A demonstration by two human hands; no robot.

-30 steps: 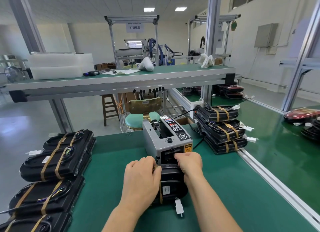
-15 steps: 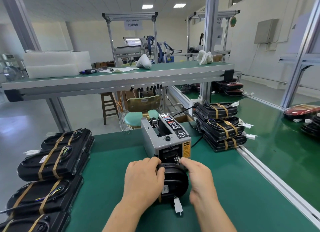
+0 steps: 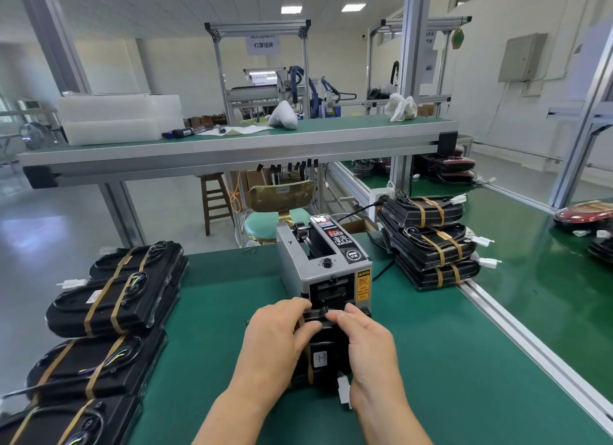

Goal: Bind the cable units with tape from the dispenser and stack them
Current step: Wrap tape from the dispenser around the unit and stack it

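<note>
Holding the black cable unit [image 3: 326, 348] between both hands, the person has it lying on the green counter [image 3: 464, 361], just in front of the tape dispenser [image 3: 325, 268]. Its far end is right at the dispenser's mouth.

The left hand [image 3: 275, 341] curls over the unit's left side with the thumb laid across the top. The right hand [image 3: 370, 351] curls round the right side, its fingertips bent in at the far edge. Whether those fingertips also pinch a fresh strip is too small to tell. One tan band of tape [image 3: 310, 365] already shows round the left part of the unit.

The unit looks like a stiff plastic shell with a smooth, slightly glossy skin, so it is likely light enough for one hand but apt to slide in the fingers. The wires coiled on it are probably soft and springy and would lift if not pressed flat while a band goes on. A white plug [image 3: 343, 386] hangs loose on a short lead at the near end; that is no place to pull.

The long edges, where the hands sit now, seem the safest hold.

Bound units lie in a left stack [image 3: 112, 298] and a right stack [image 3: 431, 242]. Being smooth, they may slip when piled askew.
</note>
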